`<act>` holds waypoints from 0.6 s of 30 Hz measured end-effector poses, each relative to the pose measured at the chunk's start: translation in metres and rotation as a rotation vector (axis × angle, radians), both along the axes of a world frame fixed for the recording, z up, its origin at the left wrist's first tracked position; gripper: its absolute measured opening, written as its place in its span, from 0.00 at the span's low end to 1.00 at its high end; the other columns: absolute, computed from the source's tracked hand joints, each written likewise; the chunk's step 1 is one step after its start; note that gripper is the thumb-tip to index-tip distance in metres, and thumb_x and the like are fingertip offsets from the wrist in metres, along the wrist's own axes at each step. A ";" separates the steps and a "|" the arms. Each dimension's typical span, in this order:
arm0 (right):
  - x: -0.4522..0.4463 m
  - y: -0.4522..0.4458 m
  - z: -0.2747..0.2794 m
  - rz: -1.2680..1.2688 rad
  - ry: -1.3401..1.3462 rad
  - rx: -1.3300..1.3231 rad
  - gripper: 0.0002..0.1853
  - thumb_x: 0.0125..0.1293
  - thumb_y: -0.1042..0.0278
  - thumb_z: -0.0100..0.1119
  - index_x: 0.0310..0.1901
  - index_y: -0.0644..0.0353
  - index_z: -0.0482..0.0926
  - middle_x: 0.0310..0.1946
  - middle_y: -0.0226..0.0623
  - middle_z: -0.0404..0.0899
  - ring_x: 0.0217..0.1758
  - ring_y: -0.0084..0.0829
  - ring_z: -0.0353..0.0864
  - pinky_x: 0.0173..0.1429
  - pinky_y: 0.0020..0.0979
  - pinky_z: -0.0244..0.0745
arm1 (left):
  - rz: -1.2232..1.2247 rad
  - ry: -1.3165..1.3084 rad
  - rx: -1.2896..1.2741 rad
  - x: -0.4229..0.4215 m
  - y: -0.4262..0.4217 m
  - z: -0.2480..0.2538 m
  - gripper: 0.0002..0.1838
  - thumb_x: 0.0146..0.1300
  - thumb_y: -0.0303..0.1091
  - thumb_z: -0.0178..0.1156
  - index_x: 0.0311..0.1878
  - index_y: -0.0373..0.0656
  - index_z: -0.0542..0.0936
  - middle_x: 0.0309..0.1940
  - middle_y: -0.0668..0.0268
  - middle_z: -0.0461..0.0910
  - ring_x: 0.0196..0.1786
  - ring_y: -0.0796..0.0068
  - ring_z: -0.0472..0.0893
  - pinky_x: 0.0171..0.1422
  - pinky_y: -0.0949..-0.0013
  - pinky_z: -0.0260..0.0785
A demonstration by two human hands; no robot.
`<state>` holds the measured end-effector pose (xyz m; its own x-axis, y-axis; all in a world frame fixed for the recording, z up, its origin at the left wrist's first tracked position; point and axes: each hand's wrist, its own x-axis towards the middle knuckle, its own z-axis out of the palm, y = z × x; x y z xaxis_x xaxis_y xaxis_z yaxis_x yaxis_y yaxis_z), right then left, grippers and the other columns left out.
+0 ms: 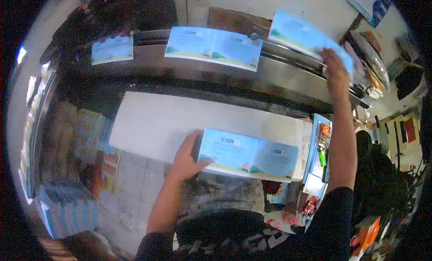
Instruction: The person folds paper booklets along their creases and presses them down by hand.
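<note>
On the white board (153, 121) lies an open blue printed sheet (229, 148) with two panels. My left hand (184, 157) rests at its left edge, thumb over the lower left corner and the fingers partly hidden beside it. At the upper right my right hand (334, 63) is closed on another blue sheet (301, 34), which is slightly blurred and tilted above the metal ledge. A two-panel blue sheet (211, 49) lies on that ledge at the middle, and a smaller blue sheet (112, 49) lies farther left.
A stack of blue-edged sheets (72, 214) stands at the lower left. Right of the board is a narrow tray area with small coloured items (322, 156). Papers and plastic bags (371, 58) are piled at the upper right. The metal ledge (148, 63) runs behind the board.
</note>
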<state>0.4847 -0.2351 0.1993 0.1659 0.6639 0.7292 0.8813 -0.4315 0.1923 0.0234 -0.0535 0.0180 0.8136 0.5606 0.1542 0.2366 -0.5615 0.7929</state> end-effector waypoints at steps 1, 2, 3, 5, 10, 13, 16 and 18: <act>-0.010 0.001 -0.012 -0.016 0.107 -0.112 0.26 0.57 0.84 0.47 0.56 0.49 0.78 0.60 0.40 0.75 0.65 0.41 0.72 0.69 0.39 0.68 | -0.014 0.010 -0.005 0.002 -0.002 -0.001 0.43 0.57 0.44 0.67 0.71 0.36 0.59 0.67 0.48 0.66 0.69 0.52 0.66 0.73 0.56 0.58; 0.002 -0.002 -0.038 -0.001 0.183 -0.200 0.25 0.58 0.83 0.46 0.56 0.50 0.78 0.61 0.40 0.75 0.65 0.42 0.72 0.69 0.40 0.67 | -0.022 0.039 0.076 0.006 -0.005 -0.004 0.45 0.54 0.46 0.68 0.71 0.36 0.59 0.66 0.47 0.65 0.69 0.49 0.65 0.72 0.55 0.58; 0.003 -0.004 -0.058 -0.067 0.204 -0.322 0.23 0.61 0.81 0.45 0.56 0.51 0.78 0.61 0.41 0.75 0.65 0.43 0.72 0.69 0.40 0.67 | -0.032 0.064 0.161 0.011 -0.008 -0.005 0.47 0.52 0.47 0.70 0.70 0.35 0.59 0.66 0.46 0.65 0.68 0.47 0.65 0.72 0.54 0.58; -0.020 -0.013 -0.074 -0.049 0.239 -0.376 0.20 0.63 0.76 0.46 0.55 0.51 0.78 0.58 0.44 0.76 0.61 0.45 0.76 0.65 0.42 0.71 | -0.038 -0.054 0.156 0.015 -0.010 0.000 0.44 0.53 0.47 0.69 0.69 0.39 0.64 0.67 0.48 0.64 0.67 0.47 0.67 0.70 0.54 0.60; -0.214 -0.031 -0.092 0.190 0.689 -0.692 0.30 0.57 0.49 0.64 0.59 0.54 0.71 0.57 0.48 0.75 0.58 0.50 0.75 0.55 0.50 0.75 | -0.074 0.032 0.124 0.011 -0.012 -0.003 0.38 0.54 0.49 0.67 0.68 0.48 0.69 0.72 0.51 0.57 0.72 0.49 0.61 0.74 0.55 0.57; -0.281 -0.048 -0.106 0.275 0.268 -0.786 0.32 0.56 0.50 0.65 0.60 0.56 0.70 0.61 0.52 0.70 0.63 0.54 0.70 0.59 0.48 0.74 | -0.108 -0.053 0.119 0.005 -0.001 -0.015 0.41 0.55 0.49 0.66 0.71 0.46 0.64 0.72 0.49 0.57 0.70 0.47 0.64 0.72 0.55 0.59; -0.262 -0.042 -0.093 0.447 0.782 -0.720 0.25 0.60 0.58 0.60 0.59 0.55 0.71 0.53 0.53 0.76 0.57 0.52 0.75 0.58 0.47 0.75 | -0.162 -0.294 -0.225 0.000 0.004 -0.021 0.45 0.56 0.46 0.66 0.73 0.41 0.57 0.71 0.46 0.57 0.69 0.45 0.65 0.70 0.55 0.60; -0.231 -0.028 -0.077 0.462 0.787 -0.819 0.23 0.61 0.62 0.57 0.58 0.56 0.72 0.48 0.53 0.79 0.54 0.51 0.78 0.57 0.47 0.76 | -0.014 -0.459 -0.837 0.005 -0.013 -0.007 0.49 0.55 0.45 0.68 0.73 0.36 0.53 0.68 0.45 0.63 0.69 0.47 0.66 0.71 0.56 0.58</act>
<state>0.2534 -0.2628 0.1223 0.0002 0.9922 -0.1243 0.9179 -0.0495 -0.3937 0.0285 -0.0664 0.0109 0.7810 0.6245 0.0130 -0.1995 0.2297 0.9526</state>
